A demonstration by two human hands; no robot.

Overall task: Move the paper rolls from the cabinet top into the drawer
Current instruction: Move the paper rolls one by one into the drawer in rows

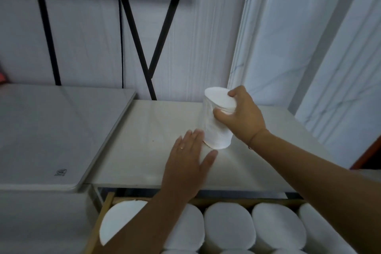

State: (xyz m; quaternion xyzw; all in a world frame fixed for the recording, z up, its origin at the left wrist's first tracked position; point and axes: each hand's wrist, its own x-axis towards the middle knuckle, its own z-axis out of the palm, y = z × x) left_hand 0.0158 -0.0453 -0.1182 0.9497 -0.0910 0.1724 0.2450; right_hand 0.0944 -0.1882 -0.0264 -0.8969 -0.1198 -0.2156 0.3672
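One white cylindrical paper roll [216,128] is on the pale glossy cabinet top [148,150], right of centre and nearer the back edge than the front. It is tilted, w/ its flat top face toward the camera; can't tell how much of its base touches the top. The right hand [243,115] is clamped on the roll's upper end, thumb across the side and a fingertip hooked over the top rim. The left hand [189,163] is spread flat, fingers straight, tips against the roll's lower left side; thin ring [182,147] on one finger. Below the front edge, the wooden drawer [103,212] is pulled out, packed tight w/ white stored rolls [228,227] standing on end. The left forearm crosses over the leftmost ones. A grey table slab [51,130] butts the cabinet's left edge. Black metal struts [142,47] stand at the wall behind.
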